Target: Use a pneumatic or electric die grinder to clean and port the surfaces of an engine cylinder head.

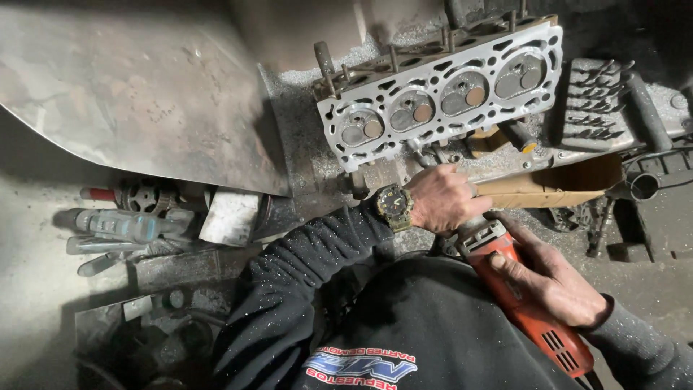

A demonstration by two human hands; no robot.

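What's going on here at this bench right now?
A person holds an orange angle grinder with both hands: the right hand grips its body, the left hand, wearing a wristwatch, is at its front end. Just beyond lies a metal cylinder head, face up, amid metal dust.

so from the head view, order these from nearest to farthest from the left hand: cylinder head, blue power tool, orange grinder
1. orange grinder: the left hand touches its front end, while the right hand grips its body.
2. cylinder head: just above the hand, tilted on the bench.
3. blue power tool: far off to the left, lying among clutter.
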